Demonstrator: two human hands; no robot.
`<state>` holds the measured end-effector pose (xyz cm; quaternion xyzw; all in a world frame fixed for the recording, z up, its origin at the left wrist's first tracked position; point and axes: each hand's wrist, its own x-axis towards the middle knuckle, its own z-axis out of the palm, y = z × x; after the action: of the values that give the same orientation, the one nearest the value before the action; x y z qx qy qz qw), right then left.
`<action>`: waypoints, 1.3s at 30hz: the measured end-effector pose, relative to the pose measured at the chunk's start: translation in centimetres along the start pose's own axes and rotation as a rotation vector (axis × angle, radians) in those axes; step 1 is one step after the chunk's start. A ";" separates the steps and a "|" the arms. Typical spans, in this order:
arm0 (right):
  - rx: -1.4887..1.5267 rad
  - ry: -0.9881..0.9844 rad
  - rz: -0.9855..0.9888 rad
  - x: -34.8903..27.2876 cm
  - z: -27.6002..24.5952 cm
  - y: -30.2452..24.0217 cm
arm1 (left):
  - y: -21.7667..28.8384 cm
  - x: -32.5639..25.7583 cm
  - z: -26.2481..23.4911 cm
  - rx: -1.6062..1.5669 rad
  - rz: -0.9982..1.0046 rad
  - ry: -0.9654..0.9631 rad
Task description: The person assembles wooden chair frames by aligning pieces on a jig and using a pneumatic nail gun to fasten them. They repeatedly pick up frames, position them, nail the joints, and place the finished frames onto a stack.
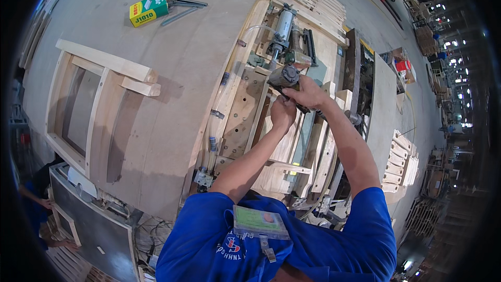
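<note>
While the right hand [311, 95] has its grip wrapped around a dark grey, round-capped handheld power tool [284, 76], the left hand [283, 115] sits curled right beside it, though I cannot tell whether that grip takes hold of anything. The tool is near a silver metal cylinder [283, 24] and a grey-brown plate with round holes [239, 110]. To the left, a flat brown bench [172, 141] carries a pale wooden frame [95, 104] and a green-and-yellow cardboard box [148, 9] with grey metal strips [180, 16] at one end.
</note>
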<state>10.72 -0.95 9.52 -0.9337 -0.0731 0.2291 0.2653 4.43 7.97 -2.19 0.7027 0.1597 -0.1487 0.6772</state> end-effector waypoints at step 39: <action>0.087 -0.400 -0.176 -13.2 9.4 -7.5 | -6.3 -18.1 -7.5 -0.722 -0.467 -0.293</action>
<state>-5.43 6.33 11.54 -0.8473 -0.1956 0.3887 0.3047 -14.69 15.26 0.12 0.3384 0.2578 -0.3300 0.8427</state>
